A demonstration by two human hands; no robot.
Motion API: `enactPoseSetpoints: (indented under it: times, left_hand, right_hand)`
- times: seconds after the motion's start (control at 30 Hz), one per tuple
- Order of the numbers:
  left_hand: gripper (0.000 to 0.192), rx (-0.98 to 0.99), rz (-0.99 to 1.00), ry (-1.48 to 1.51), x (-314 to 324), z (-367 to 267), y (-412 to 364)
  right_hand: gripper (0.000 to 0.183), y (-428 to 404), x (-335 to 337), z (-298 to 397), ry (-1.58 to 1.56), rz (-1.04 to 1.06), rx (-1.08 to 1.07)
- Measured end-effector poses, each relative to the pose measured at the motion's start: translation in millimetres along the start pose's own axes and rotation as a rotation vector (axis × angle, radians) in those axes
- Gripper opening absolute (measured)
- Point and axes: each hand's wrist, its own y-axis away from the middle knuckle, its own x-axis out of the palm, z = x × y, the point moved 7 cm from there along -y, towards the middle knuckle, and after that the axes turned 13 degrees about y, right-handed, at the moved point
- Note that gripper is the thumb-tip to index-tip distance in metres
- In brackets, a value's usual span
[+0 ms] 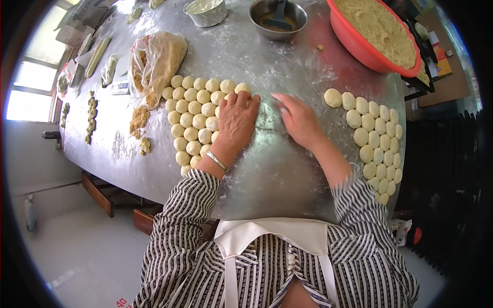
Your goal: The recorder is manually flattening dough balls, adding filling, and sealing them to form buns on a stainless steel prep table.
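My left hand [239, 117] lies palm down at the right edge of a block of round dough balls [198, 121], its fingers over some of them; whether it grips one is hidden. To its right, my right hand [298, 119] hovers over or rests on the metal table [285, 177], fingers slightly bent and blurred, with nothing visible in them. A second group of flattened dough balls [368, 122] lies in rows near the table's right edge.
A clear plastic bag of crumbly filling [163, 57] stands behind the left dough balls, loose crumbs [138, 120] beside it. Farther back are a floury metal container [208, 15], a steel bowl [265, 32] with a dark spatula [280, 19], and a red basin [356, 52] of yellowish crumbly powder.
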Motion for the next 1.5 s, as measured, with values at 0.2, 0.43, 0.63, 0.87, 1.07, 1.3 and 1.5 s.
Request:
enactPoseSetpoints:
  times: [0.2,0.43,0.63,0.87,1.07,1.3,1.5]
  left_hand:
    - [0.048,0.143,-0.250,0.391,-38,-5,15]
    - [0.041,-0.425,-0.081,0.875,-47,18,78]
    - [0.031,-0.329,0.108,0.770,-18,-1,103]
    - [0.041,-0.022,0.188,0.573,1,-23,116]
    - [0.037,-0.092,0.298,0.606,9,-38,134]
    - [0.037,0.074,0.088,0.463,13,-47,139]
    - [0.040,0.018,0.183,0.502,-11,-52,139]
  right_hand:
    - [0.056,-80,64,6,0.071,0.144,-0.127]
    - [0.049,-69,73,-1,0.158,0.274,0.016]
    - [0.036,-10,27,-24,0.359,-0.126,0.081]
    - [0.028,117,36,23,0.435,0.010,-0.010]
    - [0.032,198,13,9,0.472,-0.181,0.314]
    - [0.027,204,8,22,0.581,-0.246,0.164]
    - [0.034,208,-1,26,0.492,-0.153,0.204]
